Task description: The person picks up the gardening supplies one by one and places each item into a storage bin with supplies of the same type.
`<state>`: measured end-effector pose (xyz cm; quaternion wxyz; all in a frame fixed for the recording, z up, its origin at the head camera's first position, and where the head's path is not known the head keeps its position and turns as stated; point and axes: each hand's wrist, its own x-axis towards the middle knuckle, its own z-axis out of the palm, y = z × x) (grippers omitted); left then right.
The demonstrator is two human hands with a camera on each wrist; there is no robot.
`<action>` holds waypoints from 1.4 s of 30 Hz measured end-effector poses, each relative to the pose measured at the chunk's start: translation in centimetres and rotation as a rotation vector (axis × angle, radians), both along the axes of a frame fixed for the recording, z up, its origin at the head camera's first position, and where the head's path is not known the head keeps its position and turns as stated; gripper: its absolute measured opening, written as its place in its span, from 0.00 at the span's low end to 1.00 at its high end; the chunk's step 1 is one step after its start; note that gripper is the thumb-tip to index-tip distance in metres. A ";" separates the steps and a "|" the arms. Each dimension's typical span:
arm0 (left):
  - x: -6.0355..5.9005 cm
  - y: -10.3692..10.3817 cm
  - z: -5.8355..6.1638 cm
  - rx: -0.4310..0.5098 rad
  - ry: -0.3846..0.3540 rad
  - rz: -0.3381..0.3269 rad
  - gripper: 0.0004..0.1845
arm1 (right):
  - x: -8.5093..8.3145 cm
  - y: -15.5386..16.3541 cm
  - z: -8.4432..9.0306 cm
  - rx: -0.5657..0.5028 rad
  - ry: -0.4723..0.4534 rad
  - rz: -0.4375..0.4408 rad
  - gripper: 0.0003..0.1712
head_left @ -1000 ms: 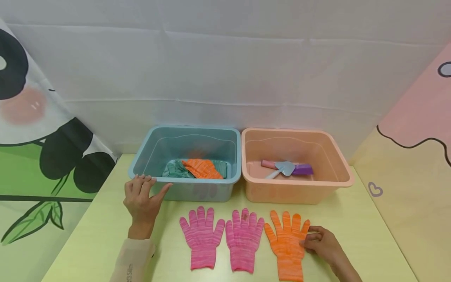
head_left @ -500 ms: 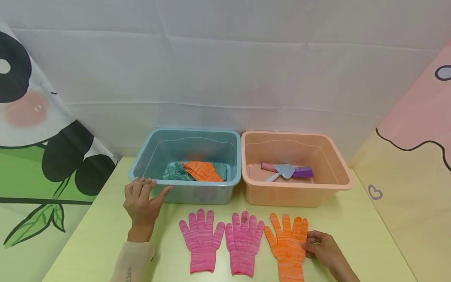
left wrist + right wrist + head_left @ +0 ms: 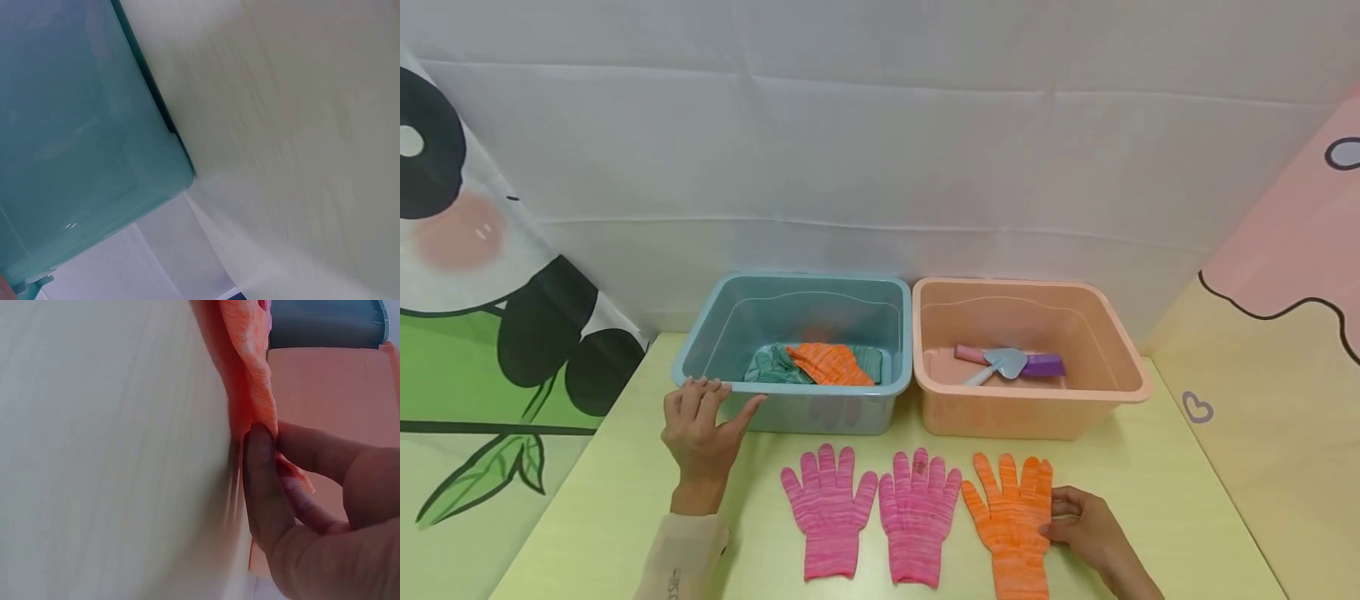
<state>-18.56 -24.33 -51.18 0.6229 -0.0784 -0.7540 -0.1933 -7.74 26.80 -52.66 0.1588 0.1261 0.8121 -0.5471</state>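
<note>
An orange knitted glove (image 3: 1017, 521) lies at the right end of a row of gloves on the table. My right hand (image 3: 1093, 529) pinches its right side between thumb and fingertips; in the right wrist view that orange edge (image 3: 259, 381) is raised off the table. To its left, two pink knitted gloves lie flat, the nearer one (image 3: 919, 517) with a dark spot on a finger and the other (image 3: 830, 512) farther left. My left hand (image 3: 702, 437) rests at the front left corner of a blue tub (image 3: 808, 411), fingers at the rim and thumb spread aside.
Inside the blue tub lie green cloth (image 3: 771, 367) and an orange piece (image 3: 831, 364). Beside it stands a peach tub (image 3: 1000, 414) with a small light-blue shovel (image 3: 1007, 362), a purple piece (image 3: 1042, 365) and a pink piece (image 3: 970, 354). A white sheet (image 3: 880, 158) hangs behind.
The right edge of the orange glove has been drawn up and inward, its two rightmost fingers now closer together. My right hand has shifted slightly left with it. The left hand stays at the tub.
</note>
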 end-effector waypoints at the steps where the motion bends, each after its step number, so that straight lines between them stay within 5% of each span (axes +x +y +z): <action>1: 0.0 0.0 0.0 0.001 0.000 0.001 0.42 | 0.0 0.0 0.1 0.000 0.006 0.002 0.32; 25: 0.1 -0.1 -0.1 0.016 -0.006 0.001 0.41 | 0.1 0.8 5.1 0.005 0.161 0.082 0.25; 42: 0.2 0.1 0.1 0.014 -0.011 0.000 0.42 | -0.3 0.4 6.9 -0.027 0.261 0.170 0.22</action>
